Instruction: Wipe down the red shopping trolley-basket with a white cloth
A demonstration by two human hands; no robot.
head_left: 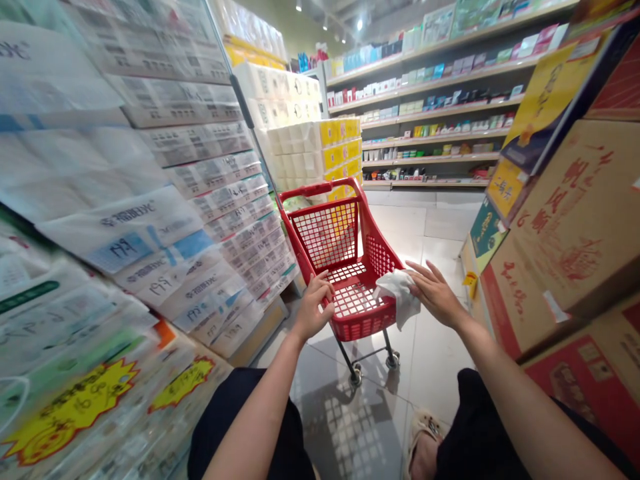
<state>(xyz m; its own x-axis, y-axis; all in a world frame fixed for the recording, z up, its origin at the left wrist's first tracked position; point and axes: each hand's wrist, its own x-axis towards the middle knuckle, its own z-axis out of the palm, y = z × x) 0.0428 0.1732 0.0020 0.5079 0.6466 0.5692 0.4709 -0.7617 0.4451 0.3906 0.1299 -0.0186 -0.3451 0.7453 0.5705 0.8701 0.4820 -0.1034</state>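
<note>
A small red plastic shopping cart (377,320) stands before me, with a latticed basket and a metal lower frame on casters. My right hand (434,293) is at the basket's near right corner, fingers stretched out over a white cloth (394,287). The cloth drapes over the rim and hangs down outside; its contact with my thumb is hidden. At the near left corner is my left hand (315,305), its fingers loosely bent and apart, with a gap between thumb and forefinger. It overlaps the rim, and I cannot tell how firmly it touches.
Stacked white tissue packs (200,180) line the left side, with yellow price signs (75,407) low in front. Cardboard cartons (575,220) rise close on the right. Shelves of small boxed goods (425,103) cover the back wall. Pale floor tiles (430,220) run between.
</note>
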